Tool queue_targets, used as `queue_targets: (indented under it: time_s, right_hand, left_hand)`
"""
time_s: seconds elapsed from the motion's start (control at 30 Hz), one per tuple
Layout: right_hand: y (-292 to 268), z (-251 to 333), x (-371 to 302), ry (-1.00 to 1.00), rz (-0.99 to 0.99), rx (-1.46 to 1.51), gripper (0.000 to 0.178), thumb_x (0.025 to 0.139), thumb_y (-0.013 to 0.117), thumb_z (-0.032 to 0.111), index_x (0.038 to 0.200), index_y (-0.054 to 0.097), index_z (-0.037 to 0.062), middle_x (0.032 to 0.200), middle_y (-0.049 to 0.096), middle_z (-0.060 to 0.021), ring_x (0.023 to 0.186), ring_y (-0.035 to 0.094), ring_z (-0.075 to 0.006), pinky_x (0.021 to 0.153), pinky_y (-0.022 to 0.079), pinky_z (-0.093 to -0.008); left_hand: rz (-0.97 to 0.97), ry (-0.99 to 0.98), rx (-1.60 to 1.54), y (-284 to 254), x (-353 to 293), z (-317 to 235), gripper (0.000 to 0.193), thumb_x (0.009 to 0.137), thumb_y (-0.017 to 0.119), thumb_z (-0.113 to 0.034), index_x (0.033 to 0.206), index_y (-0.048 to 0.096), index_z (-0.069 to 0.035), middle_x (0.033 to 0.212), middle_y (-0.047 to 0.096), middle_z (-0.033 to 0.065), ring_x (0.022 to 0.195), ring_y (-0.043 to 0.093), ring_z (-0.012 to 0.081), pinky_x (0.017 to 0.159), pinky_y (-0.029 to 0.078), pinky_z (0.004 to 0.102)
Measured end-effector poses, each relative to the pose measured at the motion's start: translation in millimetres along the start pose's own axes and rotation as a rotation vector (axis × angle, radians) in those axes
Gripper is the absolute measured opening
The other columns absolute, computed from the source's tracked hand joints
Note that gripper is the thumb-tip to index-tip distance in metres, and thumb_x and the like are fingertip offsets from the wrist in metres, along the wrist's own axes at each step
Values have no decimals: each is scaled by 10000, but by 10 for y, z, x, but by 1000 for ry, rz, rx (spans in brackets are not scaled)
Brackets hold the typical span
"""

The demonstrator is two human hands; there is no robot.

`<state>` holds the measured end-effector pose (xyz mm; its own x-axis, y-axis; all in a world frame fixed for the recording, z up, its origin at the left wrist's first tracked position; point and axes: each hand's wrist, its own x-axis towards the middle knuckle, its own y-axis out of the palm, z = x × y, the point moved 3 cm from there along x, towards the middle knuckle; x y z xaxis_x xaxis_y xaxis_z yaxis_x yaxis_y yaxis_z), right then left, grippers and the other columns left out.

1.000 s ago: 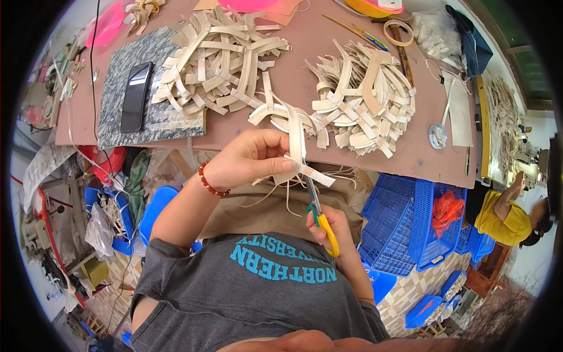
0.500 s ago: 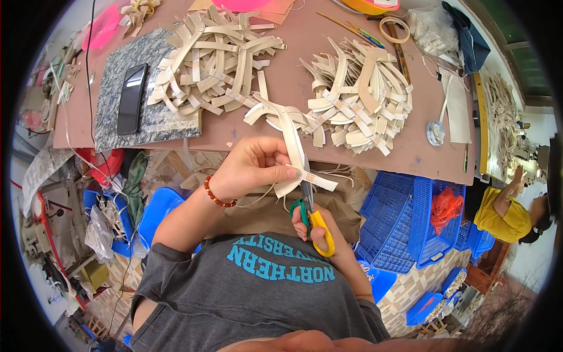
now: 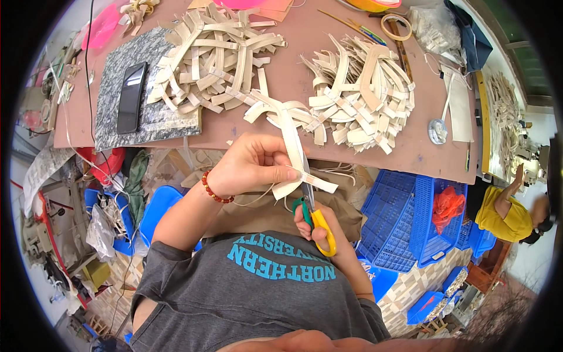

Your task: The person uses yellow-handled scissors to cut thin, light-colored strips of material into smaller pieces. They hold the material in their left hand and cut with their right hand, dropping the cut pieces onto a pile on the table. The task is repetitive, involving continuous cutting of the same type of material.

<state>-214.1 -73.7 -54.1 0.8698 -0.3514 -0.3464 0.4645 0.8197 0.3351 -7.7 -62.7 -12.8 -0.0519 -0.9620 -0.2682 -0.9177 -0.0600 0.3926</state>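
Observation:
My left hand [image 3: 258,164] pinches a cream fabric strap piece [image 3: 288,132] between thumb and fingers. The piece forks at its near end, and its far end reaches over the table edge to the other strap pieces. My right hand [image 3: 317,224] grips scissors [image 3: 322,232] with one green and one yellow handle. Their blades point away from me and meet the fork beside my left thumb; the tips are hidden behind the fabric. On the table lie a large heap of similar straps [image 3: 217,58] at left and a second heap [image 3: 363,97] at right.
A black phone [image 3: 132,97] rests on a grey marbled slab [image 3: 176,124] on the brown table [image 3: 258,136]. A tape roll [image 3: 396,27] lies at the back right. Blue crates [image 3: 384,229] stand beneath the table's right side. Another person in a yellow top [image 3: 498,217] is at far right.
My hands, the strap piece and the scissors hold nearly the same place. The other person's arm and head have shifted slightly.

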Motion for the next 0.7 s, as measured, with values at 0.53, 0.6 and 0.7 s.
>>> queue_targets:
  time_s: [0.53,0.6,0.7]
  right_hand:
    - [-114,-102,-58,126,-142,-29,372,801,686,377,801,524,42,659,477,37,584,425,-37,522,354,-200]
    - [-94,-88,-43,110,-162,-1,312,802,696,308,797,530,44,656,481,37,577,424,-34,522,361,-201]
    - [-77,-66,-35,71,-168,-23,274,793,712,254,794,535,45,654,486,39,572,425,-32,526,370,-200]
  left_hand:
    - [19,1,-68,-22,23,25,337,787,652,24,1116,582,44,889,659,40,767,591,55,686,474,191]
    - [-26,32,-107,-39,38,35,320,797,640,17,1112,587,35,909,654,38,778,594,62,690,481,195]
    - [-122,66,-144,-74,71,48,304,812,625,3,1113,590,23,927,648,35,790,599,73,691,492,203]
